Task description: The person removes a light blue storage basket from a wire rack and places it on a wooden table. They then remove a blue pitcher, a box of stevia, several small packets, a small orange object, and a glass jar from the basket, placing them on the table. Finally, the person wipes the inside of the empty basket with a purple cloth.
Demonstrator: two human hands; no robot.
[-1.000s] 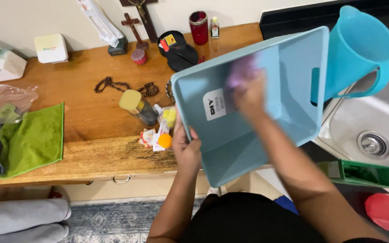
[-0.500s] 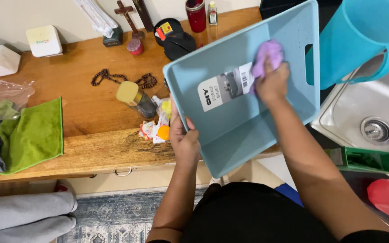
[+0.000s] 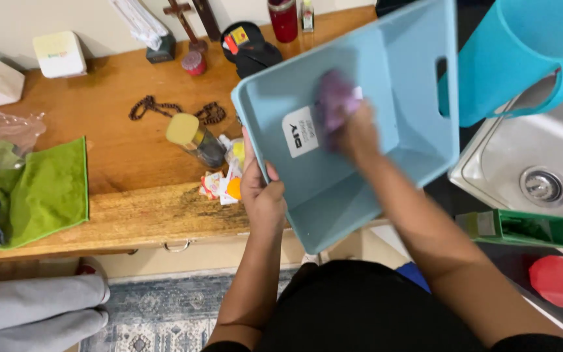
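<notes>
I hold a light blue plastic bin [image 3: 399, 98] tilted up over the edge of a wooden table [image 3: 118, 215]. My left hand [image 3: 260, 189] grips the bin's left rim. Inside the bin, my right hand [image 3: 354, 133] presses a purple cloth [image 3: 332, 104] against the bottom, right beside a white sticker label [image 3: 300, 132]. A slot handle shows in the bin's right wall.
A teal pitcher [image 3: 516, 58] stands right of the bin, beside a steel sink [image 3: 542, 176]. On the table lie a green cloth [image 3: 43, 189], a jar with a yellow lid [image 3: 193, 138], dark beads [image 3: 158, 107], small packets [image 3: 223, 186] and a wooden cross [image 3: 180, 19]. A green box [image 3: 522, 228] sits lower right.
My right hand and the purple cloth slid from the upper right of the bin's bottom leftward toward the white label. The bin stays gripped at its left rim.
</notes>
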